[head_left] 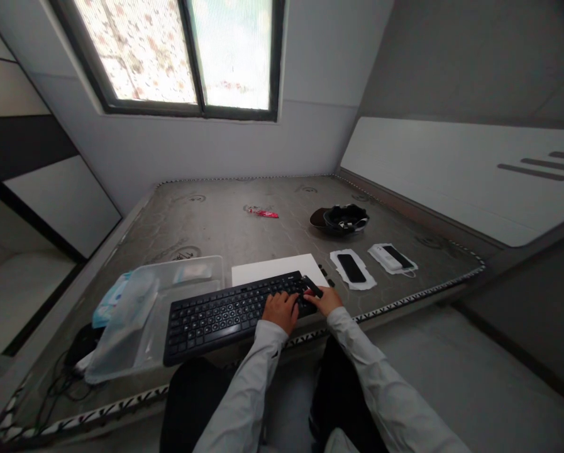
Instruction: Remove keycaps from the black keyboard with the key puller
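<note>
A bare mattress [206, 226] carries a keyboard [225, 318], plastic tub [154, 314], phone [351, 268], cap [339, 220].

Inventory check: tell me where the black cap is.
In the head view, the black cap sits on the mattress, right of the red wrapper and beyond the black phone.

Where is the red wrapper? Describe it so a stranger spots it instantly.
Below the bright window, a grey quilted mattress spreads out. In its far half lies a small crumpled red wrapper, left of the black cap, the only red thing there.
</note>
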Tool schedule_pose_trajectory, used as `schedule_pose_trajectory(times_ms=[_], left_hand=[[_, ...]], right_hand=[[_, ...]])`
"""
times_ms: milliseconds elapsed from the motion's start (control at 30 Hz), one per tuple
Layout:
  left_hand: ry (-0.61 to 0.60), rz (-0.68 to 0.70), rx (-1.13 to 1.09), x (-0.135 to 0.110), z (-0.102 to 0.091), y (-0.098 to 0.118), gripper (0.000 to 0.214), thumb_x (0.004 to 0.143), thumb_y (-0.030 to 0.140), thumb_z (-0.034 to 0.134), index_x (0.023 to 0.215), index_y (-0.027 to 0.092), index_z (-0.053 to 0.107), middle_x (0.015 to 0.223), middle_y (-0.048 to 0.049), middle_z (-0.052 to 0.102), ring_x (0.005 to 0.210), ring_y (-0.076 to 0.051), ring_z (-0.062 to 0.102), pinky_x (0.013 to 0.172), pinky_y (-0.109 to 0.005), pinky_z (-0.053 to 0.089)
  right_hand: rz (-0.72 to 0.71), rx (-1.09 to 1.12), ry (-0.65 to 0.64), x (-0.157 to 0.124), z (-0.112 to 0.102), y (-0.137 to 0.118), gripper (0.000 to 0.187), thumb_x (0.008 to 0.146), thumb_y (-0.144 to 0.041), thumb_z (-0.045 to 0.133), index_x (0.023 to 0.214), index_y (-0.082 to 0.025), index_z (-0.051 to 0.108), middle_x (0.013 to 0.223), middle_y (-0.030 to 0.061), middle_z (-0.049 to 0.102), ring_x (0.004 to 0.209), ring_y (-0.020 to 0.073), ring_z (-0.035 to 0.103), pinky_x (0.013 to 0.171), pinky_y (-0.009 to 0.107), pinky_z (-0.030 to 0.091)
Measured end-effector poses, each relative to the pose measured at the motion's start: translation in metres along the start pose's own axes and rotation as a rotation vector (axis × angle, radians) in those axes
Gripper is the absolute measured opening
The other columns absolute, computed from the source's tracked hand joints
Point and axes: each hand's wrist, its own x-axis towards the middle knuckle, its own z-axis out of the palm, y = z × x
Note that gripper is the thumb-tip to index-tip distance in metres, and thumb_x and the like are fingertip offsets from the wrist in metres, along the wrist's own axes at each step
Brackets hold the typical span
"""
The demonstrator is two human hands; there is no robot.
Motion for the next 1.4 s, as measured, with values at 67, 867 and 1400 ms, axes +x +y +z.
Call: schedule_pose_trajectory(times_ms=[67,867,1400], left_hand=[[0.005,0.006,0.000,0.000,0.001,-0.001,0.032,0.091,0.031,0.043,0.120,0.027,0.056,0.101,-0.0057,0.060,0.095,-0.022,0.052,0.086,-0.039,0.034],[0.030,0.050,0.092,0.006,0.007,0.001,0.032,0.090,0.028,0.044,0.121,0.028,0.055,0.096,-0.0035,0.061,0.090,-0.021,0.053,0.078,-0.037,0.035],[0.067,0.095,0.218,0.010,0.022,-0.006,0.020,0.088,0.027,0.044,0.091,0.022,0.063,0.085,-0.0047,0.061,0.081,-0.021,0.053,0.070,-0.035,0.033]], right_hand=[[0.028,0.078,0.016,0.000,-0.001,0.002,0.022,0.058,-0.038,0.074,0.070,-0.020,0.073,0.070,0.0044,0.071,0.068,0.0228,0.064,0.071,0.036,0.047],[0.108,0.323,-0.069,-0.005,-0.031,-0.010,0.040,0.064,-0.051,0.069,0.080,-0.014,0.071,0.081,0.0091,0.071,0.072,0.0197,0.064,0.067,0.031,0.050],[-0.234,-0.328,-0.321,-0.003,-0.015,-0.013,0.020,0.081,-0.035,0.064,0.100,-0.031,0.068,0.098,-0.0013,0.067,0.090,0.0139,0.063,0.077,0.021,0.044]])
